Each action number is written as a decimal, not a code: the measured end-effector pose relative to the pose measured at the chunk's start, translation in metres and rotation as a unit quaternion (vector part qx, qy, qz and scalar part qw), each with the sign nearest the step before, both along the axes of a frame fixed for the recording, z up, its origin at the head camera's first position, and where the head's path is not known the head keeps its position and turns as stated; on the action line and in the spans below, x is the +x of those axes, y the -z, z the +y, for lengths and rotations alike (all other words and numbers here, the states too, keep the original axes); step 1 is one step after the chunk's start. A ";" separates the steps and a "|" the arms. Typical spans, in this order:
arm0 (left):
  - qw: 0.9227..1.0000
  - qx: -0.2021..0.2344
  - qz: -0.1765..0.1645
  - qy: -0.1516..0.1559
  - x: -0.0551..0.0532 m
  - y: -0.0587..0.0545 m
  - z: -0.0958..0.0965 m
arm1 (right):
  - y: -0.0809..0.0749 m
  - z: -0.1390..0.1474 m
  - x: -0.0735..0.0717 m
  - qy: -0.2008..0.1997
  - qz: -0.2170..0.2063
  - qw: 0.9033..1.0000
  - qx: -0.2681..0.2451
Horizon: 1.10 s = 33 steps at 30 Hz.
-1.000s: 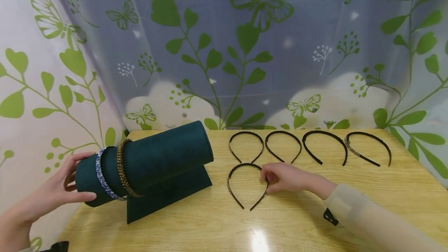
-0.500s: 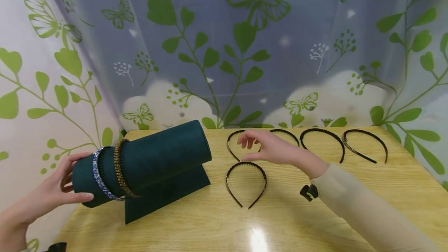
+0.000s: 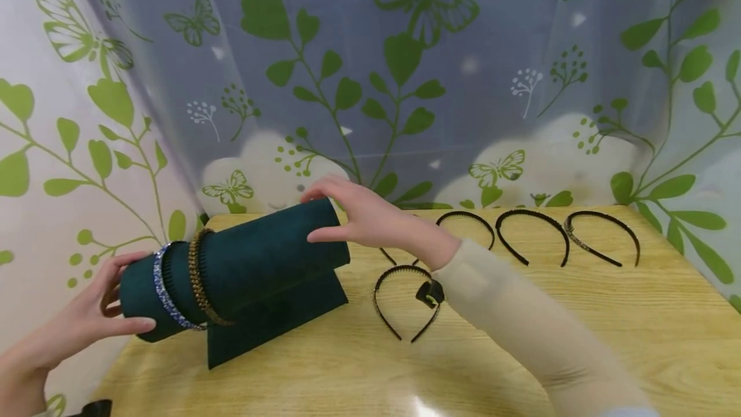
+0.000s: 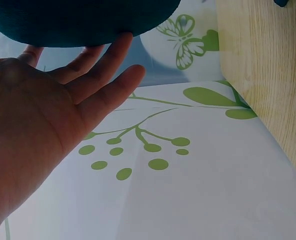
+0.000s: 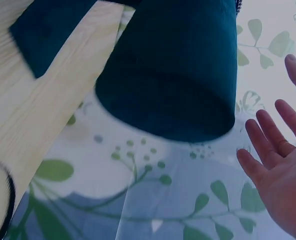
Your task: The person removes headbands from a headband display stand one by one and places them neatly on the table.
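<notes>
The right hand [image 3: 361, 216] has moved from the black headbands [image 3: 527, 213] to the right end of the dark green headband stand [image 3: 263, 262]; its fingers are loose and spread, and I cannot tell if they touch. The left hand [image 3: 87, 320] grips the left end. The stand sits on the wooden table [image 3: 301, 378], wearing a sparkly blue headband [image 3: 164, 298] and a gold-brown headband [image 3: 197, 278].

Matt, velvety cloth covers the roll [image 3: 266, 256] between the hands [image 3: 370, 217]; the smooth, wood-grained surface [image 3: 324, 372] shines glossy.
</notes>
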<state>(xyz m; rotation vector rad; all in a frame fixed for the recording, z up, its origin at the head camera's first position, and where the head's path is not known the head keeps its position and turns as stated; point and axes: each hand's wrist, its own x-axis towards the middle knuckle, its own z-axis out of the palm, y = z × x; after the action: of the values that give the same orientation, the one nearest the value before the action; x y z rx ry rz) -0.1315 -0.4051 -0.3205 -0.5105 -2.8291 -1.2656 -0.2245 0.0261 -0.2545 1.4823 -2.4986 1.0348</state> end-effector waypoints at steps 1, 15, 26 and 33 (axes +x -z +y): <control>1.000 0.001 -0.001 0.000 0.000 0.000 0.000 | -0.001 -0.007 0.000 -0.004 0.004 1.000 0.007; 1.000 -0.002 -0.002 -0.001 0.000 -0.001 0.000 | 0.006 -0.078 0.005 -0.023 -0.002 0.994 0.103; 1.000 -0.001 0.002 -0.006 0.002 -0.001 0.000 | 0.012 -0.114 0.012 -0.010 0.086 0.984 0.153; 1.000 -0.005 0.001 -0.007 0.003 -0.001 0.000 | 0.012 -0.132 0.017 -0.011 0.148 0.971 0.190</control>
<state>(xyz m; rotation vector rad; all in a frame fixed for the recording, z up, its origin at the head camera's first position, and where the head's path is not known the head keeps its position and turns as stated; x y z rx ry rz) -0.1288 -0.4047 -0.3190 -0.4915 -2.8333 -1.2495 -0.2076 -0.1063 -0.2662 1.6129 -2.5538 0.3086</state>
